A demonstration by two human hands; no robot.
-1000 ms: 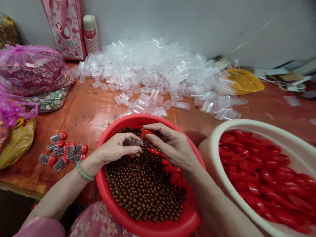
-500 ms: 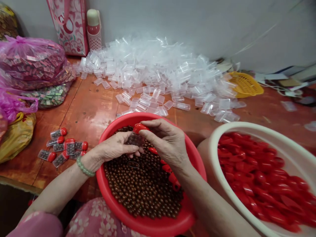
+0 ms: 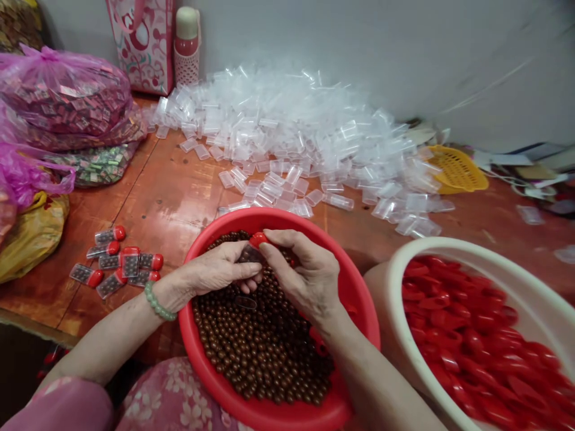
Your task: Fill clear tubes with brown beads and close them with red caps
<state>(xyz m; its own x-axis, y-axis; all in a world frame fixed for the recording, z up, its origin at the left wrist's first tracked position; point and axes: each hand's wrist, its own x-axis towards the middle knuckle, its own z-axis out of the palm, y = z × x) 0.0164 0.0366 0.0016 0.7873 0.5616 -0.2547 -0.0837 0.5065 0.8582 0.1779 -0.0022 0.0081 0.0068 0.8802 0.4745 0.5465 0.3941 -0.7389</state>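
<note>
My left hand (image 3: 227, 266) is closed around a small clear plastic container (image 3: 250, 254) with dark brown balls inside. At its upper end, a red cap (image 3: 258, 239) is pinched between the thumb and fingers of my right hand (image 3: 305, 272). The cap sits against the container's mouth; whether it is fully seated I cannot tell. Both hands are over a red basin (image 3: 193, 353) holding many shiny brown balls (image 3: 265, 353). A clear empty container (image 3: 246, 302) lies on the balls. Some red caps (image 3: 318, 341) are partly hidden behind my right wrist.
Several filled, red-capped containers (image 3: 130, 263) lie left of the basin. Clear containers (image 3: 287, 131) are heaped along the wall. At right stands a cream basin (image 3: 393, 287) of red caps (image 3: 476, 341). Plastic bags (image 3: 67, 102), a flask (image 3: 186, 45) and a yellow basket (image 3: 458, 170) are farther back.
My right hand has brought the red cap down onto the container's end, where it now shows less. The camera view has shifted slightly, moving the scene rightward.
</note>
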